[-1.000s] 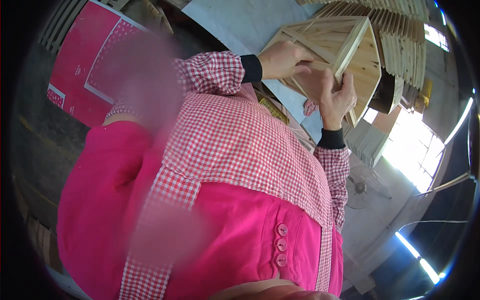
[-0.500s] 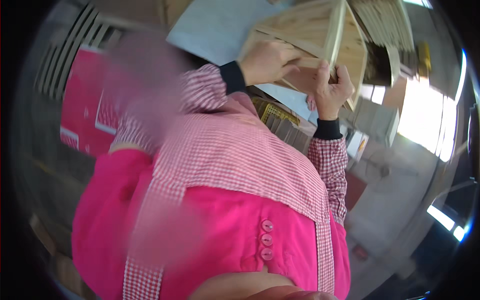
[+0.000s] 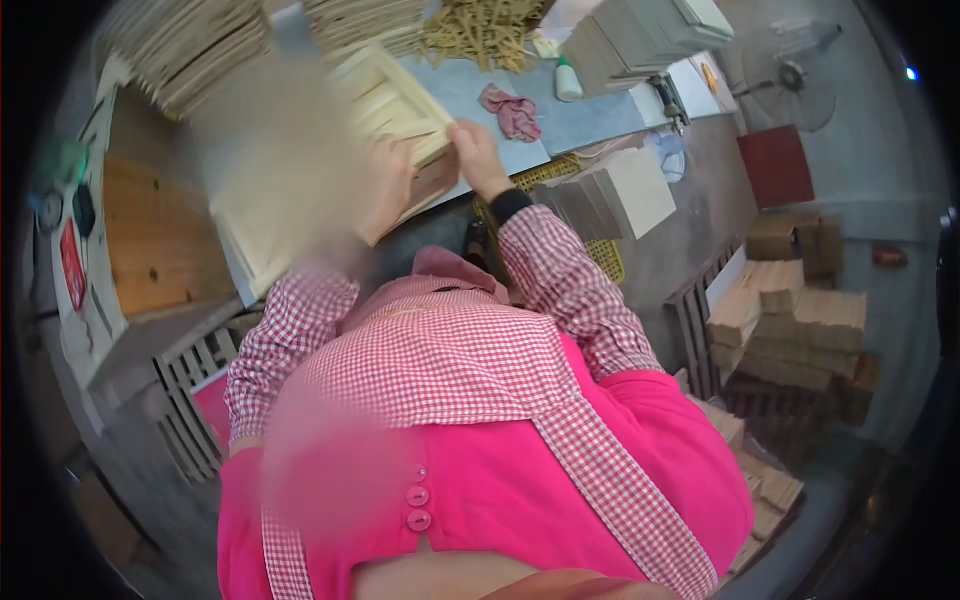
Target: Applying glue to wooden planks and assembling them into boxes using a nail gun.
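Observation:
A pale wooden box [image 3: 432, 106] with slanting pieces inside its rim is tilted over the near edge of the worktable. My right hand [image 3: 480, 160] grips its right corner, thumb and fingers closed on the wood. On the near side my left hand [image 3: 388, 185] is closed against the box, its fingers bent at the edge. A blurred smear hides part of the left hand and the wood beside it. To the left, another pale wooden frame [image 3: 258, 268] shows below the smear.
On the blue-grey table [image 3: 440, 85] lie a crumpled pink cloth [image 3: 512, 112], a white bottle [image 3: 568, 80] and yellowish wood strips [image 3: 485, 28]. Stacked boards [image 3: 650, 40] stand behind. A large wooden box [image 3: 165, 240] is at left; wood stacks [image 3: 785, 320] and a fan [image 3: 790, 75] at right.
The view has swung, so the box and both hands now appear farther left. Both hands stay on the wood; the right hand now holds a corner, and more table shows.

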`<state>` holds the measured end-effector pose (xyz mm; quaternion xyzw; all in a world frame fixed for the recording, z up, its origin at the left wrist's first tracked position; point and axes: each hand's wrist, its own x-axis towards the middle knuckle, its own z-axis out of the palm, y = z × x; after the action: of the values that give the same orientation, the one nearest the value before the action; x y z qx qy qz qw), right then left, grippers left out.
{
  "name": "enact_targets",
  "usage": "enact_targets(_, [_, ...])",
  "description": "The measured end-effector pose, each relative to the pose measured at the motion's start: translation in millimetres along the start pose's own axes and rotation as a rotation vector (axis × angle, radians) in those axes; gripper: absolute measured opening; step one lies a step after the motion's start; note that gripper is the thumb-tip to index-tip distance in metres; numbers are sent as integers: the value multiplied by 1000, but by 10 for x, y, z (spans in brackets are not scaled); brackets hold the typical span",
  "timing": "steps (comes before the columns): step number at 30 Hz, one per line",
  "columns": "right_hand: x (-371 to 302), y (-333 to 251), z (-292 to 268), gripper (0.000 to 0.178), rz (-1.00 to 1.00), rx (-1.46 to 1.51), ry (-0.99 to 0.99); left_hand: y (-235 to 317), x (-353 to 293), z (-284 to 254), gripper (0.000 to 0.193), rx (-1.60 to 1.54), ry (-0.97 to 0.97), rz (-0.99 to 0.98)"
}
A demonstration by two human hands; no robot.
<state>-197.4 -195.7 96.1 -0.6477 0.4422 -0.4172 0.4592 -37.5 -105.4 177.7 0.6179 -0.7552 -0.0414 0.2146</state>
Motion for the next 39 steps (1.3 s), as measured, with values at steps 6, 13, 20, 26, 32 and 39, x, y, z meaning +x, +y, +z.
enact_targets(6, [470,228,-752,30,-465,-404,-74,175,187,533,25,137,9,-115])
enact_targets(13, [1030,986,-3818,24,163,-665,302,359,250,378,22,148,-19,-262])
enact_targets(20, [1952,2798,-5593,45,202,-1243,287,470,340,355,26,253,-168,-318])
enact_targets(26, [2572,3341,-5629,52,508,-1426,247,557,305,370,29,338,-224,-366])
enact_targets(32, [2528,3393,-5520,57,706,-1316,170,727,449,398,28,248,-126,-407])
enact_targets(39, [2193,2645,-5659,49,582,-1084,509,519,400,405,25,214,-108,-441])
